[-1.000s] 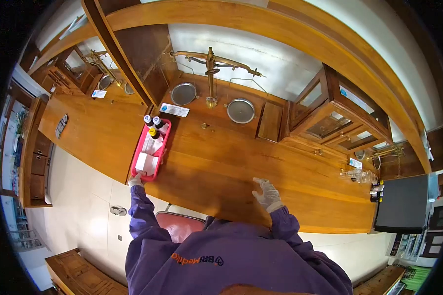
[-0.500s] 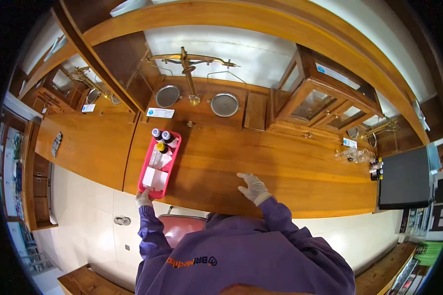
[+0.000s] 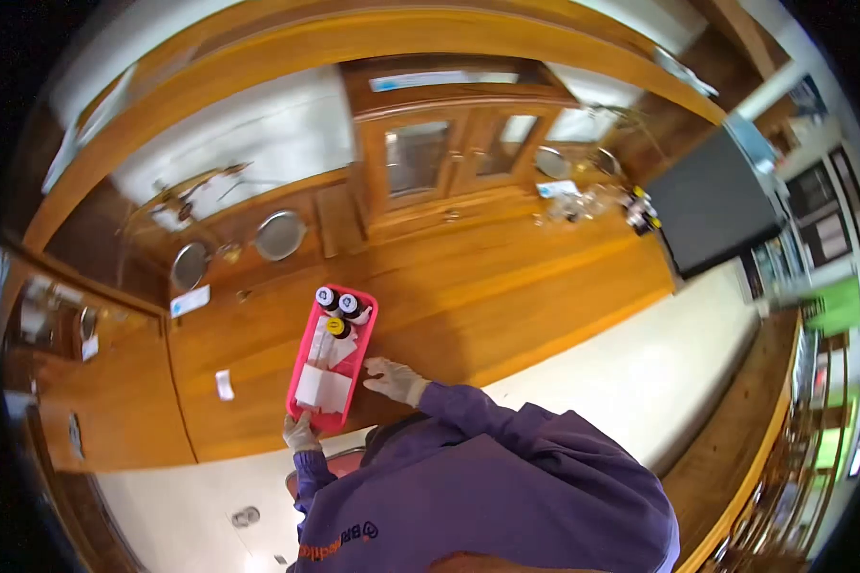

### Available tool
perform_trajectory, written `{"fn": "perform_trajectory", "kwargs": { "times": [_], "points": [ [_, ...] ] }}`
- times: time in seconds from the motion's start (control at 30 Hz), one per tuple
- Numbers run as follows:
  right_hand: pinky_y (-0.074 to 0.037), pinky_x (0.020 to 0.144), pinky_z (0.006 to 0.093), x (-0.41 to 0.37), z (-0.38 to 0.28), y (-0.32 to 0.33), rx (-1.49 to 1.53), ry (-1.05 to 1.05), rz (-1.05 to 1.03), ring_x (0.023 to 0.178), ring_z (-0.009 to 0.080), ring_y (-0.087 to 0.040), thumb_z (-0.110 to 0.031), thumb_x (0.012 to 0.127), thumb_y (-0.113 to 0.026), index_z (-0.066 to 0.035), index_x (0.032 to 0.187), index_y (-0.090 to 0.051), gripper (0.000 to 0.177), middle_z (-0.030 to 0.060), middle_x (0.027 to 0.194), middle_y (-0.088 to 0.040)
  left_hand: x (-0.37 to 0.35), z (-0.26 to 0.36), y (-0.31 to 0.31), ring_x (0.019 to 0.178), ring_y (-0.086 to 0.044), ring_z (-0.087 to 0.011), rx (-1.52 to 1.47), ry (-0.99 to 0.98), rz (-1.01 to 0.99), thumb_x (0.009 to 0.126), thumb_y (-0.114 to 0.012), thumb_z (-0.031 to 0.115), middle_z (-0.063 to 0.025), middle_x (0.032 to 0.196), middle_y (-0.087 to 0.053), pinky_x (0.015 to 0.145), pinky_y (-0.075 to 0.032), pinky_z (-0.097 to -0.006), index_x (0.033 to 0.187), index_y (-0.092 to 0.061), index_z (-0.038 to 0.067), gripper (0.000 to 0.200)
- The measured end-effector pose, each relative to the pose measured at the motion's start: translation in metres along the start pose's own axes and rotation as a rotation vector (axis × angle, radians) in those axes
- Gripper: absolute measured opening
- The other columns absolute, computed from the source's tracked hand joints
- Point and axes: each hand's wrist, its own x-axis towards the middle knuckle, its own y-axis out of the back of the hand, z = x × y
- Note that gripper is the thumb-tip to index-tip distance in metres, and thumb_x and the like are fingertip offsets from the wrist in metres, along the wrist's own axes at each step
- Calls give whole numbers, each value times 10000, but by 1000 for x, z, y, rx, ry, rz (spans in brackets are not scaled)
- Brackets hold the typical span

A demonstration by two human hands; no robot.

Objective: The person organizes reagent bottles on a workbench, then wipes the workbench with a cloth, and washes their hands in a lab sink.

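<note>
A pink tray (image 3: 295, 392) is over the wooden tabletop near its front edge, tilted slightly in this view. My gloved left hand (image 3: 301, 435) is closed on the tray's near end. Beside the tray's right wall is my gloved right hand (image 3: 393, 380), fingers apart and fingertips near the rim. At the tray's far end stand two dark bottles with white caps, a left one (image 3: 327, 297) and a right one (image 3: 352, 307), and a bottle with a yellow cap (image 3: 337, 328). White paper or small boxes (image 3: 322, 390) fill the near half.
A brass balance with two pans (image 3: 280, 236) stands at the back left. Right of it is a wooden glass-door cabinet (image 3: 449, 158). Glassware (image 3: 587, 203) and small bottles (image 3: 641, 210) sit beside a dark grey box (image 3: 714, 201). A white slip (image 3: 224, 385) lies left of the tray.
My view has turned to the right. The tray has moved right along the tabletop with my left hand, and a white slip now shows. My right hand is now close to the tray's side.
</note>
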Motion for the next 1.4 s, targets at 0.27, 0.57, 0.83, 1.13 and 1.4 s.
{"fn": "perform_trajectory", "kwargs": {
  "times": [0.27, 0.57, 0.83, 1.13, 1.4],
  "points": [
    [-456, 658, 400, -55, 49, 86, -264, -154, 391, 788, 349, -578, -382, 728, -611, 24, 990, -448, 509, 202, 834, -580, -37, -62, -109, 694, -573, -189, 45, 26, -233, 701, -593, -14, -58, 838, -569, 589, -500, -337, 998, -506, 58, 318],
    [-452, 689, 397, -125, 85, 216, -242, -353, 477, 815, 346, -569, -287, 709, -629, 10, 1061, -418, 507, 207, 877, -575, -113, -148, -243, 728, -590, -174, 159, 56, -228, 716, -601, 10, -53, 896, -585, 564, -518, -325, 1027, -506, 97, 336],
    [-454, 727, 390, -139, 98, 306, -163, -416, 480, 852, 345, -568, -222, 667, -625, 1, 1080, -427, 509, 222, 906, -574, -166, -177, -327, 800, -575, -214, 232, 78, -245, 694, -631, -7, -65, 970, -556, 589, -520, -364, 1080, -445, 124, 448],
    [-452, 744, 400, -111, 115, 365, -223, -538, 474, 888, 346, -562, -238, 649, -644, -2, 1106, -423, 559, 227, 936, -575, -173, -211, -382, 898, -523, -221, 206, 122, -326, 687, -662, -11, -70, 1071, -451, 667, -511, -399, 1128, -291, 152, 599],
    [-447, 766, 405, -78, 164, 414, -331, -463, 378, 925, 346, -551, -342, 626, -679, 13, 1105, -442, 642, 230, 976, -566, -195, -223, -430, 859, -528, -205, 236, 207, -281, 664, -687, 11, -80, 1027, -470, 664, -502, -348, 1099, -275, 124, 610]
  ]
}}
